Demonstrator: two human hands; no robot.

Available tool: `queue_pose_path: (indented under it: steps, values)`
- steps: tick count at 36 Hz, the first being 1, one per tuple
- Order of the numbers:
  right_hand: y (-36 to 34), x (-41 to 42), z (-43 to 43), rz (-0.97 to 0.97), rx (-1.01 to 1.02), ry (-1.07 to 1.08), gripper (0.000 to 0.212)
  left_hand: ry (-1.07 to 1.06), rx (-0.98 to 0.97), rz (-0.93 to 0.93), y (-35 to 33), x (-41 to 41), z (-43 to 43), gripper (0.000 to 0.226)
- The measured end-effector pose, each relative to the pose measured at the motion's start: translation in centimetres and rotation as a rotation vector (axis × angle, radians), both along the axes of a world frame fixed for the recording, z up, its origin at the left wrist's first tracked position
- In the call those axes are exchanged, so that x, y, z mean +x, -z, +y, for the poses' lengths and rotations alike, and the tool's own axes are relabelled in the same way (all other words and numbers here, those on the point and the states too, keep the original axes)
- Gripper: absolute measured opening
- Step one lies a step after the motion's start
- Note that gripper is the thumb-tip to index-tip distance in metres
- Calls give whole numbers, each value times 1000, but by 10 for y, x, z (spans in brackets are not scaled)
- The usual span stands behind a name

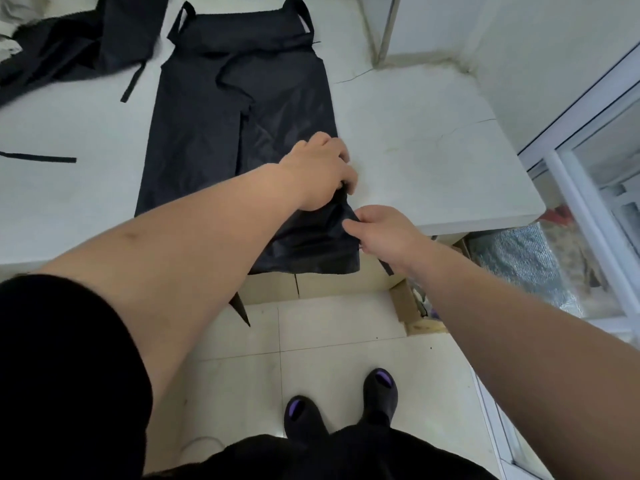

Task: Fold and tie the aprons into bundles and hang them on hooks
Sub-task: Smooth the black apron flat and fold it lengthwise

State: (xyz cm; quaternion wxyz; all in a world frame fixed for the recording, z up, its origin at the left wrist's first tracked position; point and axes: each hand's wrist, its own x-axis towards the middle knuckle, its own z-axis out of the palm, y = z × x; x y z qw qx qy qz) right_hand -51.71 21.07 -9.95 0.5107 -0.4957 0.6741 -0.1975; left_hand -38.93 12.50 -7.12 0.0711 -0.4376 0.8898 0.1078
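Observation:
A black apron point(221, 109) lies lengthwise on the white table point(433, 143), its sides folded inward and its straps laid across the upper part. Its lower end hangs over the table's front edge. My left hand point(320, 171) reaches across and grips the apron's right edge near the table front. My right hand point(379, 230) pinches the same edge a little lower, where the cloth hangs down. A strap end point(241, 308) dangles below the table.
More black aprons point(69, 43) lie heaped at the table's far left, with a loose strap point(38, 157) on the left. A window frame point(588, 188) stands at the right. Cardboard and foil-like material point(512, 258) sit under the table's right end. My feet stand on tiled floor.

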Motion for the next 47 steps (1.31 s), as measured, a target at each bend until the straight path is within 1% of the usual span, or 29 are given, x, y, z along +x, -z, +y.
queue_pose_path:
  steps: [1,3,7,9,13,16,18,21,22,24,26,27,28,30,32,33,35,36,37,38,39,45,47]
  values:
    - [1,-1,-1,8,-3,-2,22,34,-12,1,2,-2,-4,30]
    - [1,-1,-1,34,-12,-7,27,73,-44,-18,7,-2,-10,24]
    - [4,-7,0,99,-37,37,38,-5,-105,9,4,-1,-20,24]
    - [5,-9,2,96,-36,70,42,-40,-114,36,4,-4,-21,24]
    - [7,-9,7,142,-23,7,37,-126,-21,148,13,-7,-17,35]
    - [10,-9,11,191,-52,22,49,-154,47,198,15,2,-10,40]
    - [11,-9,11,289,-60,46,50,-195,67,215,16,15,-1,39]
    - [7,-6,9,464,-75,49,47,-289,49,279,21,37,14,36]
    - [4,-5,8,495,-93,68,45,-340,34,309,21,44,19,35]
    - [-3,0,5,495,-147,109,39,-475,2,374,19,58,31,34]
    - [-9,11,-1,461,-222,100,32,-621,-24,413,16,72,42,33]
    - [-10,16,-4,446,-258,86,28,-687,-28,414,16,78,47,33]
    - [-10,22,-8,439,-295,58,28,-751,-26,403,16,85,52,33]
    - [-10,35,-15,437,-337,-24,40,-873,-5,362,17,97,62,36]
    - [-7,49,-19,439,-329,-114,42,-964,35,317,20,110,71,44]
    - [-6,55,-20,440,-321,-164,38,-992,58,295,22,115,75,49]
    - [-5,65,-22,428,-257,-254,15,-1011,94,260,27,121,79,57]
    - [-5,67,-22,433,-217,-292,21,-1003,100,250,29,120,81,58]
    - [-6,71,-22,437,-191,-328,35,-1001,94,244,30,119,81,57]
    - [-6,73,-24,450,-167,-359,44,-1002,87,240,31,119,81,55]
    - [-6,75,-25,465,-168,-378,48,-1002,85,236,32,118,81,52]
    - [-6,75,-37,475,-74,-439,58,-949,54,184,32,113,86,28]
    - [-7,74,-40,474,-66,-456,58,-929,70,217,33,109,88,23]
